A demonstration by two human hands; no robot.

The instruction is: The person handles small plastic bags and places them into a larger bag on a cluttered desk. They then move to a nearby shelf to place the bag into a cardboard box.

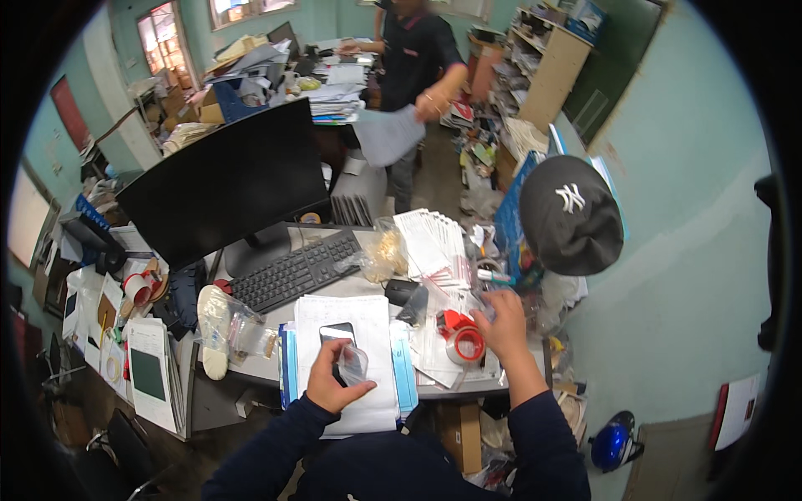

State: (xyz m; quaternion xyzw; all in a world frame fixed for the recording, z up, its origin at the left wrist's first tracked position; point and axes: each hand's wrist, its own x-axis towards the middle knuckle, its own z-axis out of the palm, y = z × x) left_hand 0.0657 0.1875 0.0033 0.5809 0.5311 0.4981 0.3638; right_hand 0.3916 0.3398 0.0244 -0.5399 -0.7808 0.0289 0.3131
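We see left grip (331,377) clamped on clear plastic (353,365) — tape dispenser (461,341) just left of nearer right grip (505,324), closure we can't tell.

1. Forms a pale grey worktop (261,366), crowded toward most edges.
2. Carries a black monitor (225,184), standing near the far left corner.
3. Holds a black keyboard (296,269) set aslant before the monitor, its right end toward the far edge.
4. Bears a cream insole (215,332) at the near left corner, beside a clear bag (251,336) of small items.
5. Supports light blue folders (406,367), under stacked paper, midway along the near edge.
6. Has a bag of yellowish contents (387,253) toward the far edge; nearer, a black mouse (404,291).
7. Carries fanned white slips (430,240) toward the far right corner.
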